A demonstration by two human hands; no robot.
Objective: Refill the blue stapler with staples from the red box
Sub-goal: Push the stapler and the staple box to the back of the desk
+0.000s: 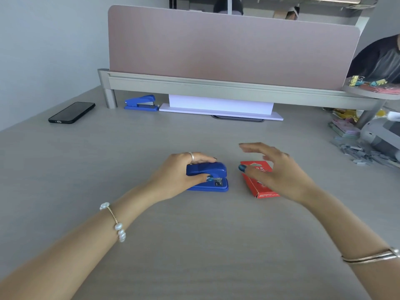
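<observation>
A small blue stapler [213, 171] rests on the grey desk [194, 234] in the middle of the head view, its nose pointing right. My left hand [176, 176] grips its rear, thumb on the near side and fingers over the top. Just to the right lies the flat red box [253, 187] of staples. My right hand [272, 169] hovers over the box with its fingers spread, covering the box's far right part; I cannot tell whether it touches the box.
A second blue stapler [141, 102] sits at the back beside a white stand [220, 107]. A black phone [71, 112] lies far left. Loose staple strips [359, 151] and clutter fill the right edge. A pink divider [227, 46] walls the back. A person sits beyond at right.
</observation>
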